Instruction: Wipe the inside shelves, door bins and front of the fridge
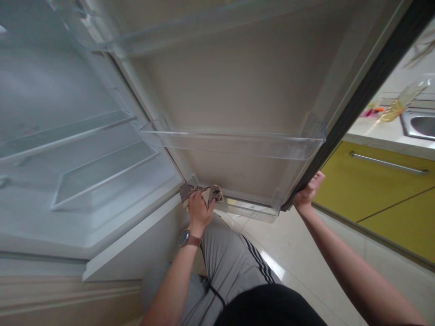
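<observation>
A tiled floor (292, 253), a yellow cabinet (390, 190) and a pale bench (370, 129) bearing a sink (405, 124) and a bottle (396, 111) are seen at the right. The refrigerator door (234, 95) is held away from the shelved compartment (112, 203); its free edge is clamped in the grip of the right hand (308, 190). The cloth (187, 192) is located at the door's lower hinge-side corner, beside the bottom bin (249, 210), and is held bunched in the grip of the left hand (200, 213). Work with the cloth is judged to be in progress at this corner. The middle bin (234, 144) and bottom bin are fitted. Which surfaces are already treated, and which remain, cannot be determined.
</observation>
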`<state>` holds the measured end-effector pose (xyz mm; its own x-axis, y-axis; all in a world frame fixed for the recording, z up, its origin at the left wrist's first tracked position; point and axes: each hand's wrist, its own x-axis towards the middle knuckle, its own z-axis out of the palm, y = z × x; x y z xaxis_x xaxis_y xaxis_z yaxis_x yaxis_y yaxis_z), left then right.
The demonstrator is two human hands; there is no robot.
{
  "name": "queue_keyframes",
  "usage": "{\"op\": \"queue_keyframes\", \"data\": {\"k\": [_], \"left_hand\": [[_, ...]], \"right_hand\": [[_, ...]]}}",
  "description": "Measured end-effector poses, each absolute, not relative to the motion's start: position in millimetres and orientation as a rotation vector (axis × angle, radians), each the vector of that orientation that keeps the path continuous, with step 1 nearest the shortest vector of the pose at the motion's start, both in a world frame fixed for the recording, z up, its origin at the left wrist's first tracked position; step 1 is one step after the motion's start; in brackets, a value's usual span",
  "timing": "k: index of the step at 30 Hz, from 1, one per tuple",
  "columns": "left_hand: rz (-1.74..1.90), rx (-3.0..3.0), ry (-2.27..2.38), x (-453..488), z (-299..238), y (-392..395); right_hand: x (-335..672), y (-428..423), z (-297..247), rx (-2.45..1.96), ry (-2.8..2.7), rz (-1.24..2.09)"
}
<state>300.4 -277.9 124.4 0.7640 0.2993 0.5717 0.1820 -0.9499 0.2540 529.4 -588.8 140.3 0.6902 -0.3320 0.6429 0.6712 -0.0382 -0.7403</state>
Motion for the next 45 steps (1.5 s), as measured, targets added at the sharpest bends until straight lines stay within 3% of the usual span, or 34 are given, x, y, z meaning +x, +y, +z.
{"op": "queue_keyframes", "data": {"k": [45], "left_hand": [[1.015, 2.740, 0.316, 301.0, 121.0, -275.5]], "right_hand": [[528.0, -587.8, 142.5, -1.380, -0.304, -0.789]]}}
